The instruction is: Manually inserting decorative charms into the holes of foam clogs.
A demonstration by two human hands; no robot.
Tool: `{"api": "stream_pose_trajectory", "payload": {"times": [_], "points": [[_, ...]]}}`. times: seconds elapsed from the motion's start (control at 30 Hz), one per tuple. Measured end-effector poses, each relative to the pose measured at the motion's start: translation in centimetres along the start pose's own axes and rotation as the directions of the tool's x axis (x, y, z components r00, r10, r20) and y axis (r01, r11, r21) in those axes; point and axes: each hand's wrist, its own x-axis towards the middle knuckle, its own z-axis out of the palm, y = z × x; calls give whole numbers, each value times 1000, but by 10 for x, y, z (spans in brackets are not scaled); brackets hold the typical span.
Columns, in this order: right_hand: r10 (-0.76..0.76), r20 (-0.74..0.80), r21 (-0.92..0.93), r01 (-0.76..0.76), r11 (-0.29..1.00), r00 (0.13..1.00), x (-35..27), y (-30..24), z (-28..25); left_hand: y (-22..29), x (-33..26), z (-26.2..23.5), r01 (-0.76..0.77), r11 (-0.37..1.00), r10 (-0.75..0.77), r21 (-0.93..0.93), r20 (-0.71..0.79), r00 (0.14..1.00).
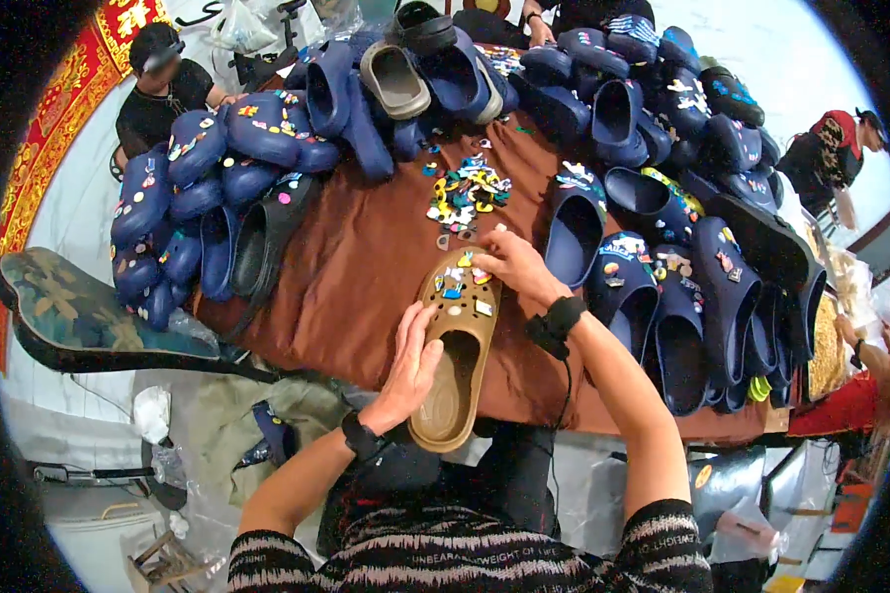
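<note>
A tan foam clog (452, 397) lies on the brown cloth at the table's near edge, its toe pointing away from me. Several small colourful charms (455, 282) sit on its holed upper. My left hand (407, 366) grips the clog's left side near the opening, the thumb resting by the rim. My right hand (517, 265) is at the right of the toe, fingers bent and touching the upper; whether a charm is between the fingertips is hidden. Just beyond the toe lies a loose pile of charms (472, 190).
Navy clogs with charms are heaped at the left (196, 148) and right (727, 262) of the brown tablecloth (351, 257). More clogs (396, 79) line the far side. A camouflage-patterned seat (99, 306) juts in at left. Other people (163, 94) sit around the table. A cable hangs from my right wrist.
</note>
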Motion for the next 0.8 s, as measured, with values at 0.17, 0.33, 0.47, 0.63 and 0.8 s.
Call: {"api": "stream_pose_trajectory", "payload": {"times": [0.17, 0.33, 0.47, 0.63, 0.8], "points": [[-28, -289, 150, 74, 986, 957, -34, 11, -3, -4, 0, 4, 63, 993, -69, -99, -54, 996], [104, -27, 247, -94, 964, 994, -81, -41, -21, -4, 0, 2, 69, 984, -79, -163, -57, 995], [114, 83, -160, -99, 982, 990, -107, -78, -3, -13, -9, 2, 67, 987, -78, -148, -70, 995], [148, 220, -204, -103, 974, 964, -122, -91, 6, -5, -11, 1, 51, 986, -60, -157, -53, 997], [150, -79, -56, -155, 986, 986, -126, -50, 6, -10, -10, 5, 89, 953, -105, -290, -42, 994]]}}
